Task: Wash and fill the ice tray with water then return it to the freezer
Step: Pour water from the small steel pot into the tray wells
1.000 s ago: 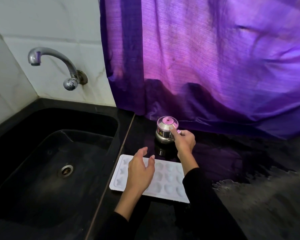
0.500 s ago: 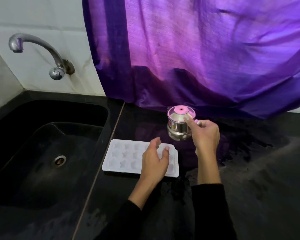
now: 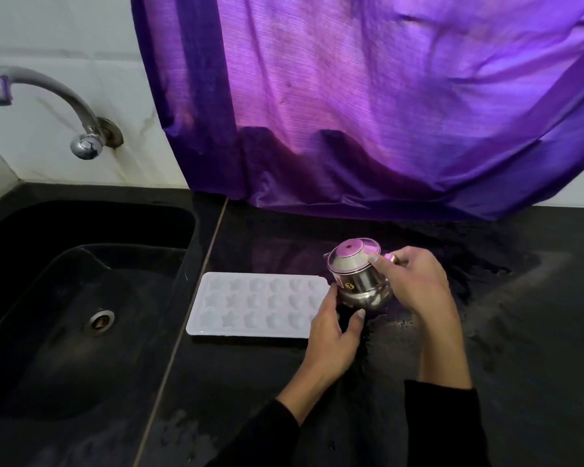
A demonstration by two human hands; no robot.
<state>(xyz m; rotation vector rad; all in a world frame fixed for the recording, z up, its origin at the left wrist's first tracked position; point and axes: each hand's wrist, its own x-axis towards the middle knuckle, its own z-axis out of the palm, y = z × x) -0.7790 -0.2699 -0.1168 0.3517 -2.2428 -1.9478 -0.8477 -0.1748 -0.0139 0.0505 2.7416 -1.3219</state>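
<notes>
Lifted and tilted now, the steel pot (image 3: pixel 359 276) hangs over the ice tray's (image 3: pixel 256 303) right end — earlier it stood upright on the counter (image 3: pixel 486 348).

Right hand (image 3: pixel 415 284) grasps the pot at its far side, one finger on the pink lid (image 3: pixel 351 248); the handle is hidden, so the exact hold seems a wrap but is unclear. Left hand (image 3: pixel 334 335) cups beneath with relaxed fingers — thumb and fingertip touching the pot's base. Tray lies flat at centre frame, just beside the black sink (image 3: pixel 189 230); tap (image 3: pixel 48 102) upper left, purple curtain (image 3: pixel 384 96) behind.
</notes>
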